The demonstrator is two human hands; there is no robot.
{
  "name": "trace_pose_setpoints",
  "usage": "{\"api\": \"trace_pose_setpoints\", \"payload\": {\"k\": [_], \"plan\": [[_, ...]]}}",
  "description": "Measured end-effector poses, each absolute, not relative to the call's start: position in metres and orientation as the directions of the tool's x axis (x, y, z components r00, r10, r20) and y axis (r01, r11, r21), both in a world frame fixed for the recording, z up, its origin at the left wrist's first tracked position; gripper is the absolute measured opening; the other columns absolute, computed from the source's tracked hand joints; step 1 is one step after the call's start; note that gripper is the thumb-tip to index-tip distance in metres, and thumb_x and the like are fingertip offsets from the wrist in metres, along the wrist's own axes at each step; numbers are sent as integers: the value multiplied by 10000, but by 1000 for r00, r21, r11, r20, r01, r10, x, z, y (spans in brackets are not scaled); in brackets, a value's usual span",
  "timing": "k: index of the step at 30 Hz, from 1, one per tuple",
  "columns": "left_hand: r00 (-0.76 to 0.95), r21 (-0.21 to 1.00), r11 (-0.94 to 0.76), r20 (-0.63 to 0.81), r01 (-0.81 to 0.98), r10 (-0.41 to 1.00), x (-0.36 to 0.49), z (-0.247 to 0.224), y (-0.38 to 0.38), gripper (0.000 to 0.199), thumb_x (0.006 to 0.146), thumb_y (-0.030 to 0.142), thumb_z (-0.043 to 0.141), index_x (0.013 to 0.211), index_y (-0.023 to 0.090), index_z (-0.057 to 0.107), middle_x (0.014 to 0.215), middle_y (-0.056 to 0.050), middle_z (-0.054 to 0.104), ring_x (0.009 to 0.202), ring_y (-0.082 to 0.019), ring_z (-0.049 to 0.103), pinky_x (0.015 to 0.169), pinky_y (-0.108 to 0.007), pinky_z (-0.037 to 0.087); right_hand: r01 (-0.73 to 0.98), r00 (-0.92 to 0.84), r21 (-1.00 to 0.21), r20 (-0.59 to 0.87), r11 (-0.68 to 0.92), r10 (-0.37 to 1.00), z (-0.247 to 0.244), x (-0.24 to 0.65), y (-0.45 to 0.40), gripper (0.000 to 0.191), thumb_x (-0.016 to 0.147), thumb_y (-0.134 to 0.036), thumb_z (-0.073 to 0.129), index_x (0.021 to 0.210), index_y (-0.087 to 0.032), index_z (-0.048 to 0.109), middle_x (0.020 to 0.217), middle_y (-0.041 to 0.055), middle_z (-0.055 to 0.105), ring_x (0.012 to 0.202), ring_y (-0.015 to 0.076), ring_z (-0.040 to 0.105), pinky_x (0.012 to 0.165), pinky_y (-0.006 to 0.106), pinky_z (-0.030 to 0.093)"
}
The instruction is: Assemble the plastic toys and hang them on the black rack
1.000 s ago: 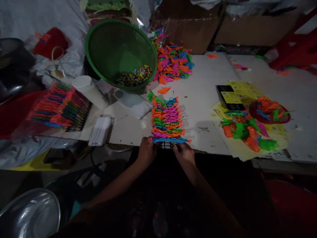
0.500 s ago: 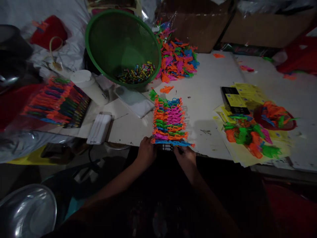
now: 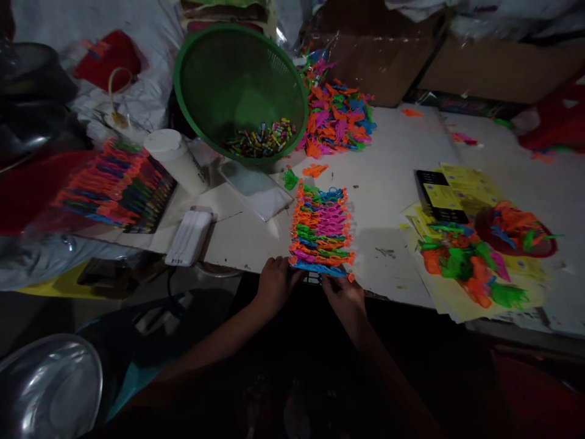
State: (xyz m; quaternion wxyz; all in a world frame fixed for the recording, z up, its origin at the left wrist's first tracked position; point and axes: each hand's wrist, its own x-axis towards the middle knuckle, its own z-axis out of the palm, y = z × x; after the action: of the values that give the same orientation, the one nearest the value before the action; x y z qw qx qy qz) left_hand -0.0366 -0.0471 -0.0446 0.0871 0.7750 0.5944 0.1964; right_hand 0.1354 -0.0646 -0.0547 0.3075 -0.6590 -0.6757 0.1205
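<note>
Rows of small plastic toys [image 3: 322, 225] in orange, green, pink and blue lie packed together at the table's front edge. A narrow dark strip with pale markings [image 3: 314, 277], perhaps a card edge, shows below the nearest blue toy [image 3: 315, 268]. My left hand [image 3: 274, 283] is closed at the left end of this strip, its thumb pointing inward. At the right end, my right hand [image 3: 345, 297] is closed too, its fingertips partly hidden under the blue toy's orange tip.
A tilted green basket [image 3: 242, 91] holds small colourful pieces, beside a toy pile [image 3: 340, 119]. Leftward are a white cup [image 3: 176, 161], a white power bank [image 3: 189, 238] and a bagged toy pack [image 3: 114, 189]. Rightward, more toys [image 3: 461, 259] lie on yellow cards near a red basket [image 3: 543, 244].
The whole view has shifted, so the table's contents appear a little further right and lower. Both hands stay at the near edge of the rows; the left thumb now reaches further inward.
</note>
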Motion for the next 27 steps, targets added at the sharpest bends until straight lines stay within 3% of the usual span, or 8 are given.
{"api": "trace_pose_setpoints", "payload": {"k": [5,12,20,24,27], "plan": [[157,415,-221,183,883,971,-39,-52,-51,215,829,339,485,865,164,603,711,-66,614,646,-175,578,553,-258,413,798,84,-594,277,102,957,-62,134,-67,288,793,-420,478,797,-203,667,712,70,670,751,209,645,729,324,514],[163,419,-219,166,881,973,-36,-57,-46,139,806,245,493,859,178,602,749,-57,643,661,-162,602,563,-241,446,795,39,-592,264,130,964,-65,134,-63,238,812,-319,460,853,-199,662,799,82,675,808,211,641,732,316,516],[137,577,-177,113,797,984,-36,-59,-45,137,799,237,500,853,206,622,787,-47,682,719,-176,639,617,-253,484,817,0,-517,441,254,897,-80,137,-59,210,800,-302,485,850,-194,657,789,74,683,784,223,647,729,371,538],[282,714,-195,-3,672,959,-75,-43,-23,122,785,285,538,790,223,643,774,0,696,697,-147,645,612,-211,488,748,-90,-601,331,284,939,-84,157,-57,216,773,-317,518,913,-232,658,831,57,687,805,225,654,682,340,556],[138,642,-191,132,742,982,-111,-25,22,200,817,298,478,827,187,644,778,-37,697,674,-156,643,622,-240,500,654,-203,-676,276,340,939,-76,185,-47,201,757,-289,517,885,-246,667,836,35,694,757,196,663,632,274,554]]}}
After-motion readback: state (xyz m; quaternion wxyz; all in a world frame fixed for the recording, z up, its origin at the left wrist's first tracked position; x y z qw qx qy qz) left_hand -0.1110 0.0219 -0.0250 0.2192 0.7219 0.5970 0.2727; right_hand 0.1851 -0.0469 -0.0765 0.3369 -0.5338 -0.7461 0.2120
